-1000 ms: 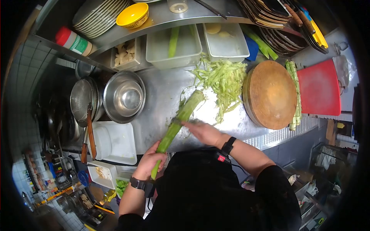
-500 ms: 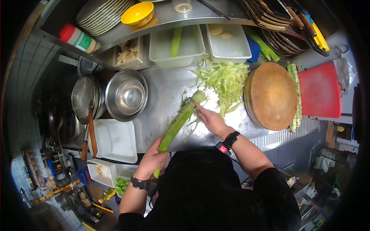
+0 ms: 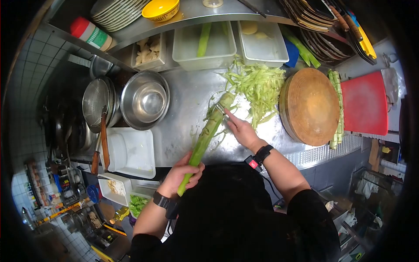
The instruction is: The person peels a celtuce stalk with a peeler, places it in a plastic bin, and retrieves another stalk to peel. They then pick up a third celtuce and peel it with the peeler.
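A long green celtuce stem (image 3: 204, 139) slants over the steel counter, its lower end in my left hand (image 3: 181, 174), whose fingers wrap round it. Brownish leaf scars mark the side facing up. My right hand (image 3: 243, 133) is closed on a metal peeler (image 3: 219, 108), the index finger stretched along it. The peeler's head rests on the upper part of the stem. Beyond my right hand lies a heap of pale green peelings (image 3: 259, 87), with thin scraps scattered around the stem.
To the right stand a round wooden chopping block (image 3: 310, 107) and a red board (image 3: 365, 105). Steel bowls (image 3: 145, 100) and a white tub (image 3: 133, 153) sit at left. Clear plastic bins (image 3: 204, 62) line the back, under a shelf with plates (image 3: 118, 15) and a yellow bowl (image 3: 160, 9).
The stem has been turned, so a rougher, scarred side now faces up. My left hand has moved slightly right, and the peeler sits a little farther up in the view.
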`<state>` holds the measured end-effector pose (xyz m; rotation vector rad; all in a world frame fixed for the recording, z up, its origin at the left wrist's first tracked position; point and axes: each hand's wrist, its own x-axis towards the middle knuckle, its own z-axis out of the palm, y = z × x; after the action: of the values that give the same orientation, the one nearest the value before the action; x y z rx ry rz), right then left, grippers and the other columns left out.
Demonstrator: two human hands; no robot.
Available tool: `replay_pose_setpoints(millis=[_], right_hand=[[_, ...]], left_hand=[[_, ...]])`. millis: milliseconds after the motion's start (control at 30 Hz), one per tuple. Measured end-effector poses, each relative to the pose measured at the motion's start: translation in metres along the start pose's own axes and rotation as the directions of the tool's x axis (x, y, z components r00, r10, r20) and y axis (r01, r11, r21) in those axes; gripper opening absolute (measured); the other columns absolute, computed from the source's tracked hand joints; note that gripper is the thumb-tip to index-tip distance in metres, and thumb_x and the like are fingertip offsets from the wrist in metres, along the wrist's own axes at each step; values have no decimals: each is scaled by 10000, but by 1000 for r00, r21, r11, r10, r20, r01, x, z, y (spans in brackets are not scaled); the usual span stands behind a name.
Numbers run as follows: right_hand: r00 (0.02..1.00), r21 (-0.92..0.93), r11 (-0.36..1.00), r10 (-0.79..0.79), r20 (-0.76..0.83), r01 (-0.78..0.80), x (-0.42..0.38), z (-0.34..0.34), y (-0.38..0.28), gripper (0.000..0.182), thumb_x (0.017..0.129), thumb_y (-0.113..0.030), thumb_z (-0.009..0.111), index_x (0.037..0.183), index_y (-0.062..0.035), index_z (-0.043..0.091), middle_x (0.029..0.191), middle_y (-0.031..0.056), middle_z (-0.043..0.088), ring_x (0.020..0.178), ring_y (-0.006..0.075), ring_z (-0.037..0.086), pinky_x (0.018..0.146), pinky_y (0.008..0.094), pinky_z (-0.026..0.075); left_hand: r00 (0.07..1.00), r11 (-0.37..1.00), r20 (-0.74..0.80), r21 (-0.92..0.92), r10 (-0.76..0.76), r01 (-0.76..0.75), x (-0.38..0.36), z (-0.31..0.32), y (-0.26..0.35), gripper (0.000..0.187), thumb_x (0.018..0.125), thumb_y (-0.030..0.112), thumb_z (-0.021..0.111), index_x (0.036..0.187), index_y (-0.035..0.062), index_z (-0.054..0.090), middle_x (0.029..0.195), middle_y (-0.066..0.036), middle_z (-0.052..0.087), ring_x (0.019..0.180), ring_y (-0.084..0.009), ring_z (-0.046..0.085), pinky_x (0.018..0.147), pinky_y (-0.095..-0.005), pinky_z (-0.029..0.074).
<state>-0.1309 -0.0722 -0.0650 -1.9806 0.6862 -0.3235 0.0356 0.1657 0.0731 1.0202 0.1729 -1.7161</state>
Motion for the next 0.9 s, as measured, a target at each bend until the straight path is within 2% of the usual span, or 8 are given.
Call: replay_pose_setpoints(millis=[200, 300, 433, 567, 667, 733, 800, 900], right_hand=[[802, 2, 943, -284, 525, 333, -35, -18, -72, 569, 1002, -96, 638, 1546, -206, 516, 1028, 214, 721, 894, 393, 707, 807, 439, 583], [866, 152, 923, -385, 320, 354, -26, 17, -5, 541, 1017, -87, 596, 1540, -210, 529, 895, 179, 700, 797, 334, 711, 773, 416, 589], [960, -25, 962, 274, 64, -273, 16, -42, 23, 466, 1060, -156, 555, 1521, -96, 521, 998, 209, 725, 786, 320, 700, 748, 419, 577], [919, 100, 926, -374, 123, 364, -13, -10, -4, 518, 1052, -153, 586, 1555, -90, 484, 1042, 222, 728, 982, 381, 710, 890, 444, 572], [742, -111, 960, -122, 659, 257, -21, -24, -87, 451, 1072, -193, 573, 1503, -66, 546, 1196, 255, 702, 1077, 382, 693, 942, 417, 551], [855, 145, 853, -514, 71, 501, -8, 18, 9, 469, 1065, -164, 553, 1530, -122, 518, 1055, 227, 725, 921, 392, 712, 828, 434, 577], [909, -172, 928, 363, 206, -331, 25, -36, 20, 459, 1072, -140, 527, 1530, -120, 514, 1274, 224, 702, 1075, 324, 715, 898, 433, 568], [983, -27, 1000, 2, 186, 3, 17, -36, 8, 474, 1068, -158, 552, 1538, -116, 509, 1239, 235, 704, 1063, 317, 710, 913, 434, 568]], left_hand=[[996, 986, -85, 165, 28, -13, -2, -1, 5, 492, 946, -27, 551, 1416, 80, 454, 854, -55, 556, 529, -109, 467, 413, -243, 346], [993, 973, -115, 231, 33, -6, -5, 9, 9, 511, 942, -33, 544, 1432, 79, 451, 800, -38, 534, 512, -103, 451, 413, -240, 338], [996, 969, -84, 248, 17, 5, -6, -2, 14, 561, 932, -41, 539, 1470, 78, 431, 803, -32, 524, 515, -96, 446, 416, -240, 341], [988, 969, -150, 247, 34, 4, -7, 5, 17, 591, 921, -44, 540, 1487, 76, 420, 764, -26, 511, 494, -102, 438, 412, -245, 342], [988, 952, -147, 305, 37, 10, -7, 8, 17, 582, 916, -45, 540, 1474, 78, 429, 731, -23, 502, 481, -107, 434, 410, -251, 342], [989, 938, -146, 346, 31, 22, -11, 6, 16, 572, 913, -47, 539, 1462, 80, 438, 712, -22, 495, 476, -108, 432, 411, -253, 340], [979, 944, -201, 326, 28, 39, -9, 2, 19, 542, 905, -52, 534, 1424, 81, 459, 698, -25, 488, 480, -106, 435, 413, -256, 335], [989, 961, -146, 274, 14, 27, -10, 3, 21, 504, 897, -54, 532, 1381, 77, 480, 684, -28, 483, 483, -108, 437, 413, -258, 329]])
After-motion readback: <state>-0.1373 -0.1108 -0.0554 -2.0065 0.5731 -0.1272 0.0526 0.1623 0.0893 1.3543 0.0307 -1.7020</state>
